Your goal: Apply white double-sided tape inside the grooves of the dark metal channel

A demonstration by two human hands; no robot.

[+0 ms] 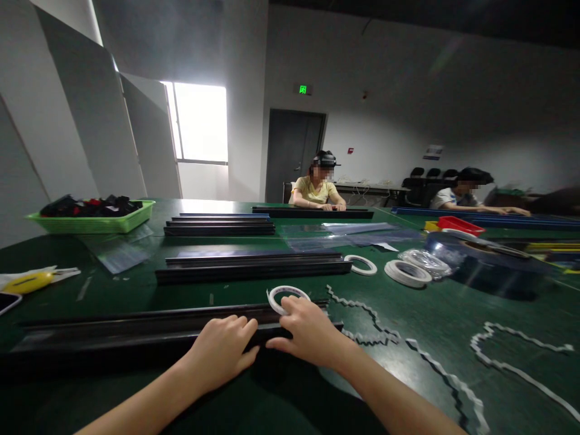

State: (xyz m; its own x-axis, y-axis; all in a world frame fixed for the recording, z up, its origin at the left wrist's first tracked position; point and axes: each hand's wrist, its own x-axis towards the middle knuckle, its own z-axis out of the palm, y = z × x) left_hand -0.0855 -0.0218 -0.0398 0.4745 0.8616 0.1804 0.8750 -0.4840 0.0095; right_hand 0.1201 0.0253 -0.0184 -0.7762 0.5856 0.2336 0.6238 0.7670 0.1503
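Observation:
A long black channel-shaped profile (136, 338) lies across the near side of the green table. My left hand (226, 344) is closed over its front edge, thumb on the near side and fingers over the top. Just to the right, my right hand (306, 329) has its fingers curled at a narrow roll of white tape (275, 297), which stands above the profile's right end. The right thumb points left along the front of the profile. The fingertips of both hands are partly hidden behind the profile.
More black profiles (254, 269) lie beyond. Tape rolls (408, 273), a large dark film roll (489, 266) and crinkled white strips (446, 368) are on the right. A green basket (90, 225) and a yellow-handled tool (29, 281) are left. Two people (317, 190) sit opposite.

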